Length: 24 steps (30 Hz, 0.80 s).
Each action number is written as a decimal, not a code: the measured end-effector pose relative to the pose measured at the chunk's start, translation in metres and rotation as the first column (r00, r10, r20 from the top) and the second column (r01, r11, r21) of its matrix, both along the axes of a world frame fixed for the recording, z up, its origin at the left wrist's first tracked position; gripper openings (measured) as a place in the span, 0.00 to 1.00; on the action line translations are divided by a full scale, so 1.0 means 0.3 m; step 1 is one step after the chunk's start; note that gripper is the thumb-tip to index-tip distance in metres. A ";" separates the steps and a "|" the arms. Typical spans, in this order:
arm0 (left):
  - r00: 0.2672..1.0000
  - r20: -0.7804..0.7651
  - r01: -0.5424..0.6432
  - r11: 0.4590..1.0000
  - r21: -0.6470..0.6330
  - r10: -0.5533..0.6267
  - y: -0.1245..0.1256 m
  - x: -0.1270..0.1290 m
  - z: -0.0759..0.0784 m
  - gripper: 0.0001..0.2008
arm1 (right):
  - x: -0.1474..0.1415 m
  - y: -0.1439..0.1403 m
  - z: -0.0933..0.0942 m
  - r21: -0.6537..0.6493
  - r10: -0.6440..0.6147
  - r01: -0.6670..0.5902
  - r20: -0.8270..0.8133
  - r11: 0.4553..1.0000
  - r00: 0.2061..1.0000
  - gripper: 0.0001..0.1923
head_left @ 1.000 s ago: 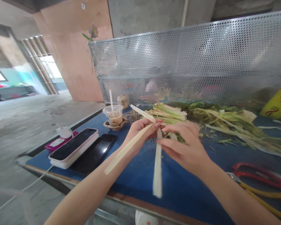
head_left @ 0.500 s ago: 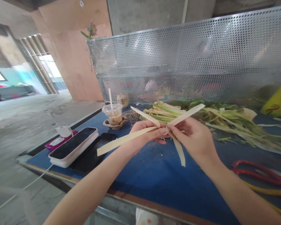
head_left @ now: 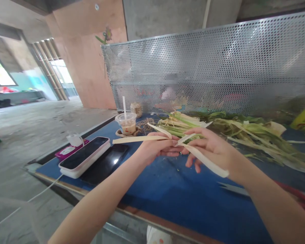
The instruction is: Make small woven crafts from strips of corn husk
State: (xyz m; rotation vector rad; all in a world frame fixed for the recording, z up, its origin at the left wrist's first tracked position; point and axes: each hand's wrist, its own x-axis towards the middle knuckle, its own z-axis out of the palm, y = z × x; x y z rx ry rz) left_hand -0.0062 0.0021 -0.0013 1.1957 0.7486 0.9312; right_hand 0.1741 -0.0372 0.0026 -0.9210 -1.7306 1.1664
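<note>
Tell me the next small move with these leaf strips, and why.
Probably pinch the crossing tight: the left hand and right hand meet where the pale strips cross, and the ends splay loose above the blue table.

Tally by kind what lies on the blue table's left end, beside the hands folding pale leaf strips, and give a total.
Phones: 2
Drink cups: 1
Wipe packs: 1
Total: 4
The left hand and right hand hold the leaf strips.
</note>
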 end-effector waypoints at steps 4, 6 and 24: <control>0.998 -0.031 0.063 0.998 -0.009 -0.063 -0.005 0.003 0.001 0.07 | -0.006 0.010 -0.009 0.173 -0.112 0.084 0.157 0.981 0.981 0.09; 0.994 -0.052 0.094 0.996 -0.008 -0.094 -0.010 0.006 0.002 0.08 | -0.012 0.016 -0.018 0.341 -0.263 0.187 0.190 0.921 0.946 0.08; 0.943 -0.183 0.295 0.952 0.080 -0.277 -0.047 0.028 0.016 0.10 | -0.039 0.037 -0.033 0.379 -0.449 0.367 0.155 0.850 0.880 0.12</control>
